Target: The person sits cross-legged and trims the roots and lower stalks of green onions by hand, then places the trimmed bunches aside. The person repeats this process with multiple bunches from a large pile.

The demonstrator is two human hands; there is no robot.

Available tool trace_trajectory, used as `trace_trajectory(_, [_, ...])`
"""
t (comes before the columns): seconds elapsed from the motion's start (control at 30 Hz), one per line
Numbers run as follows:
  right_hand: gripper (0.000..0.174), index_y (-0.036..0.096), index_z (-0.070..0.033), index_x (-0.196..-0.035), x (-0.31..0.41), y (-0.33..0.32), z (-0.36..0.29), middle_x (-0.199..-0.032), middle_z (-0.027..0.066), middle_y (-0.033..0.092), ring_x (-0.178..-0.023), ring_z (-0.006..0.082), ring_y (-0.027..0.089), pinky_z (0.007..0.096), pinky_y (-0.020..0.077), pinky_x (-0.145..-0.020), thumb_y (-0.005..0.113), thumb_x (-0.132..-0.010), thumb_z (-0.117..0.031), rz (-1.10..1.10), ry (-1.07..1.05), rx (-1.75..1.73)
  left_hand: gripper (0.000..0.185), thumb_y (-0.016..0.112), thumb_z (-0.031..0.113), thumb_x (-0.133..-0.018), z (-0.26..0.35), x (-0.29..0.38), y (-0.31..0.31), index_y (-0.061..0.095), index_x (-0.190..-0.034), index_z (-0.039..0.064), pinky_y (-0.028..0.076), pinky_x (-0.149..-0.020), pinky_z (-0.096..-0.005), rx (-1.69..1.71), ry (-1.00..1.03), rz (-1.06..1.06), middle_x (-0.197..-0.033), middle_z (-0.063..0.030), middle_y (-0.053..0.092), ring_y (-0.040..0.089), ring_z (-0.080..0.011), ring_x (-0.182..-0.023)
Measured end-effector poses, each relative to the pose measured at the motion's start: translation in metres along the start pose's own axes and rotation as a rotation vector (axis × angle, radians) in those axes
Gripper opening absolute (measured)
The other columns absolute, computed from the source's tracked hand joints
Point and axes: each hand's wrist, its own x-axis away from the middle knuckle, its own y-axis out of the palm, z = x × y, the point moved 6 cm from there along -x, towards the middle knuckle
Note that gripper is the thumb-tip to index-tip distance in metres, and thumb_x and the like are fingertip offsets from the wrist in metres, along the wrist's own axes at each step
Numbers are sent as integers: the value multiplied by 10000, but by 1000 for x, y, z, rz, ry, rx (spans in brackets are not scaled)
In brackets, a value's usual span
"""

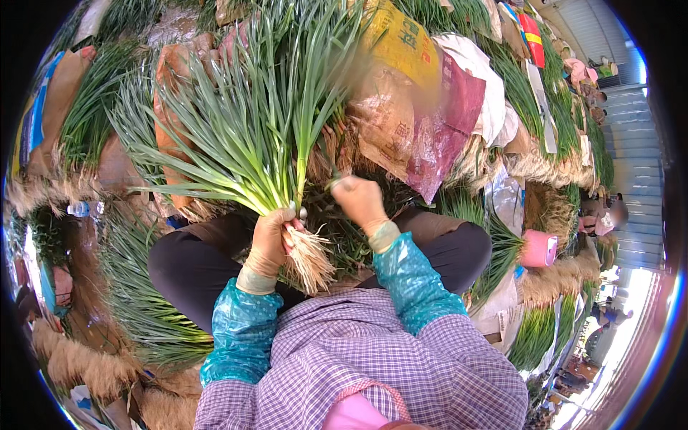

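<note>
My left hand [270, 236], in a pale glove, grips a bunch of green garlic [271, 177] just above its roots. The long green leaves fan up and away from me. Below the fist hang the pale, stringy roots [309, 258], with reddish stem bases beside the thumb. My right hand [361, 201], also gloved and blurred, is curled closed to the right of the bunch. A thin dark green strip, apparently a leaf [334, 177], sticks out of its fingers. Loose green leaf scraps [349, 242] lie between my crossed legs, under both hands.
Woven plastic sacks, one yellow [400, 40] and one maroon [443, 123], cover plants ahead. More green garlic [145, 285] lies at my left. A pink container [537, 249] stands to the right. A plastic bottle [85, 208] lies at far left. Another person [602, 217] sits at the right.
</note>
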Motion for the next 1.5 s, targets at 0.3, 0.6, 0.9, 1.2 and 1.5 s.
trace_trajectory(0.3, [382,614,-32,-1082,-16,50,-11,-945,47,649,-834,122,583,278,485,-717,457,-1013,-373,-295,182,-988,577,567,221,-819,10,21,42,466,-1306,-73,545,-698,-324,433,12,-443,-1162,-213,605,640,-288,-931])
trace_trajectory(0.6, [264,646,-15,-939,0,41,-36,-690,22,621,-535,60,525,184,369,-435,584,-951,-272,-539,300,-1133,309,588,167,-789,-21,13,7,619,-1024,-32,573,-624,-353,463,-130,-205,-1015,-227,671,679,-296,-802])
trace_trajectory(0.9, [489,694,29,-778,52,59,26,-620,81,663,-497,144,575,289,469,-518,533,-967,-393,-869,534,-387,271,576,259,-845,14,36,30,520,-981,31,415,-599,-269,795,-20,-587,-878,-70,498,452,-153,-706])
trace_trajectory(1.2, [306,622,-48,-1034,-14,57,-69,-659,1,571,-519,64,488,191,380,-469,509,-999,-330,-473,287,-1313,340,583,230,-854,24,29,27,524,-1103,6,374,-624,-291,784,-65,-885,-841,-36,464,433,-143,-708])
trace_trajectory(1.5, [255,628,-30,-936,1,58,-11,-614,-10,565,-472,66,457,203,369,-451,531,-992,-259,-247,462,-1245,290,579,206,-826,20,33,30,515,-1043,24,363,-605,-275,857,-80,-795,-800,-22,430,414,-131,-678])
